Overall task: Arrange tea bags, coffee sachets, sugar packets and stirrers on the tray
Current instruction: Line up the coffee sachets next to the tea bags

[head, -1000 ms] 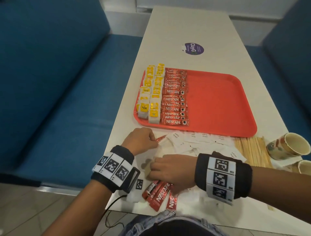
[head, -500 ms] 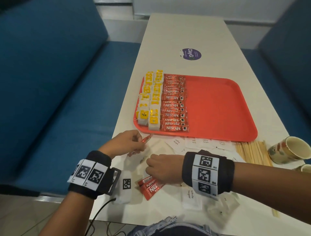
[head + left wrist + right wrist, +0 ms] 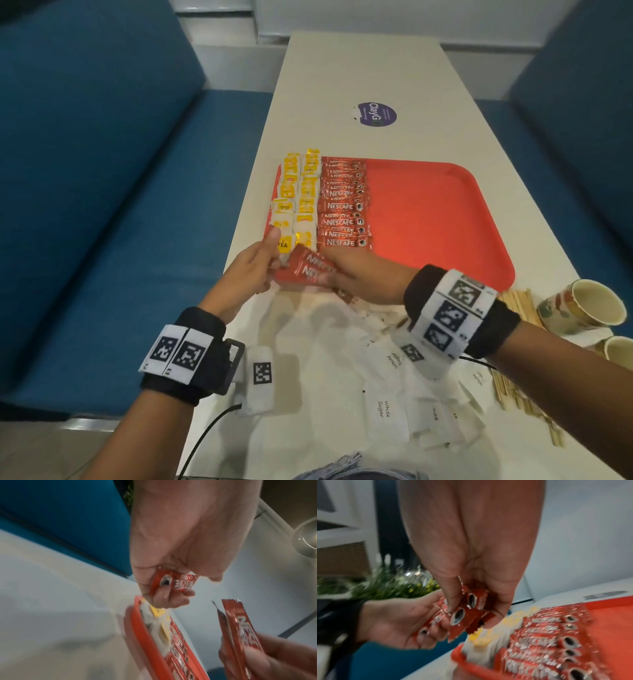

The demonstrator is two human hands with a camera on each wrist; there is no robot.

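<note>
Your left hand (image 3: 251, 270) pinches one coffee sachet (image 3: 169, 582) | your right hand (image 3: 363, 277) grips a sachet bundle (image 3: 310, 270) just beside it | tray (image 3: 428, 222) edge right beneath both

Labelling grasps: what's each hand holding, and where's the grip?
Left hand pinches one coffee sachet at its cup-printed end. Right hand grips a bunch of sachets around their cup-printed ends.
</note>
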